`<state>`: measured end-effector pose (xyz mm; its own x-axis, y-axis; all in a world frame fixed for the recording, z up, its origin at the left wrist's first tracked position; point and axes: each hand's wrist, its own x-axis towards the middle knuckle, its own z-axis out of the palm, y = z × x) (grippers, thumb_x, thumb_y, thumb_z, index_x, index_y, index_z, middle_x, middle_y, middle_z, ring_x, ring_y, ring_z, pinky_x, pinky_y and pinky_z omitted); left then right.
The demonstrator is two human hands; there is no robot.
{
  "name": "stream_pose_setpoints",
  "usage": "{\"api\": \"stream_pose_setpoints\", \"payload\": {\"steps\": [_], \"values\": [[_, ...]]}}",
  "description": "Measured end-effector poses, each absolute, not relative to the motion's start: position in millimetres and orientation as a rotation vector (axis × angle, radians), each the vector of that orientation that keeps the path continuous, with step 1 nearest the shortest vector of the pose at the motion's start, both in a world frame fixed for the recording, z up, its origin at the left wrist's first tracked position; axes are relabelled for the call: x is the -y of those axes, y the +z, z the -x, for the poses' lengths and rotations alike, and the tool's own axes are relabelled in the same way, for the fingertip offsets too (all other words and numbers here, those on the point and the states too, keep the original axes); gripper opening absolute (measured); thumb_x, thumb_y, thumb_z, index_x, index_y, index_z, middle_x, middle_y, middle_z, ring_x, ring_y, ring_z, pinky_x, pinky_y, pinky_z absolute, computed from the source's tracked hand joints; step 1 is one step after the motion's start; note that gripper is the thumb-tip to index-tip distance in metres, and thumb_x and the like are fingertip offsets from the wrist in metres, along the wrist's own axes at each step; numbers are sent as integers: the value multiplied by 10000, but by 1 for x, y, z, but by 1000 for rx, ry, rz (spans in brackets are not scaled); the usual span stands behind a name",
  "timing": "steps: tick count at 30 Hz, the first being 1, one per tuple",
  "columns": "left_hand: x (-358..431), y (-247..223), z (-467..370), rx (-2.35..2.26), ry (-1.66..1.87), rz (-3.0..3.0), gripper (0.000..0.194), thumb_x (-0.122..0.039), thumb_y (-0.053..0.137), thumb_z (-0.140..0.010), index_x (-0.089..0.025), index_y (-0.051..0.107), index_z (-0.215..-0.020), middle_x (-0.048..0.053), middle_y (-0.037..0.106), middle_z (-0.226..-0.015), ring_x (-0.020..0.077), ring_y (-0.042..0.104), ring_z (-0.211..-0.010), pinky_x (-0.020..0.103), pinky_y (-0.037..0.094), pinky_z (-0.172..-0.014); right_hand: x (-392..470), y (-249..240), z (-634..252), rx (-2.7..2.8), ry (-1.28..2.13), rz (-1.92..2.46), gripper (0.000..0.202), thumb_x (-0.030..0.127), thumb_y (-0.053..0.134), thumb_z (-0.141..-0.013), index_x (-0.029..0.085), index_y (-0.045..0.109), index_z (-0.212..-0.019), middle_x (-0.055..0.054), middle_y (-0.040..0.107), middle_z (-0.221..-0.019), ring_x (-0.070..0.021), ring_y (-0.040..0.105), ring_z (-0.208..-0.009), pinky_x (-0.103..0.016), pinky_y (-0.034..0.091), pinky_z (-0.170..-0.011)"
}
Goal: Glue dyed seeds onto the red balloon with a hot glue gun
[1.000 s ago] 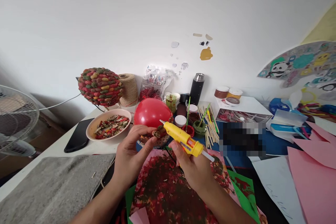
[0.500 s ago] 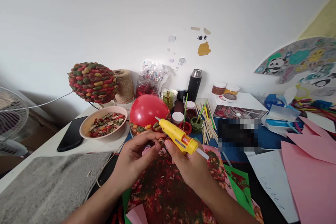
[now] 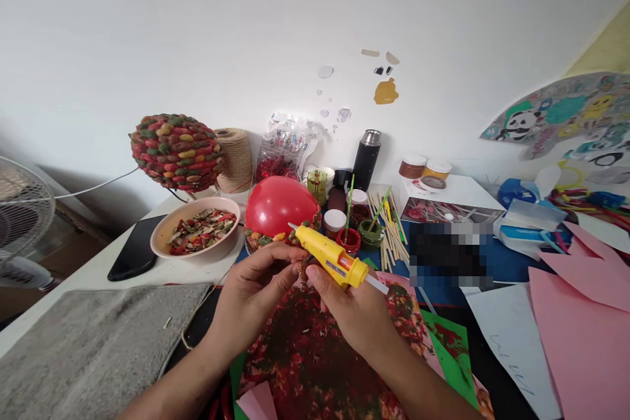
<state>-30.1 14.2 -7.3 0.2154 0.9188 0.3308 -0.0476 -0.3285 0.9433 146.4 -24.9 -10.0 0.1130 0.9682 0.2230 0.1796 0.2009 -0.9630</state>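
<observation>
A yellow glue gun (image 3: 327, 256) rests in my right hand (image 3: 357, 312), its nozzle pointing up and left. Between the fingertips of both hands is a small brown, rough piece (image 3: 302, 272); my left hand (image 3: 256, 295) pinches it from the left and my right thumb touches its other side. Behind the hands sits a red balloon (image 3: 281, 205), with painted shells (image 3: 263, 239) in green, orange and brown around its lower part. Under the hands lies a paint-stained sheet (image 3: 319, 354). A pink bowl (image 3: 162, 243) of painted shells stands to the left.
A shell-covered ball (image 3: 177, 152) stands at the back left by a twine spool (image 3: 235, 161). Behind the hands are open paint jars (image 3: 348, 241), sticks (image 3: 388, 230) and a black thermos (image 3: 367, 161). A grey cloth (image 3: 98, 348) and a phone (image 3: 135, 249) lie left, pink paper (image 3: 581, 341) right.
The small brown piece has turned more upright between my fingertips. The glue gun has shifted slightly left and down. The camera view has moved a little.
</observation>
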Motion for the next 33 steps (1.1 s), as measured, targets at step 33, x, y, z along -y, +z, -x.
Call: {"api": "stream_pose_setpoints", "payload": {"steps": [33], "values": [[-14,-14,31,-889,1247,-1626,160,-362,747,-1003,-217,801,-1042,62,774,-1031,204,719,-945,296,577,-868,24,-12,-146,1306,1076,1242,400,577,678,-960,222,669,-775,35,552,-564,-138,504,-516,-254,404,-489]]}}
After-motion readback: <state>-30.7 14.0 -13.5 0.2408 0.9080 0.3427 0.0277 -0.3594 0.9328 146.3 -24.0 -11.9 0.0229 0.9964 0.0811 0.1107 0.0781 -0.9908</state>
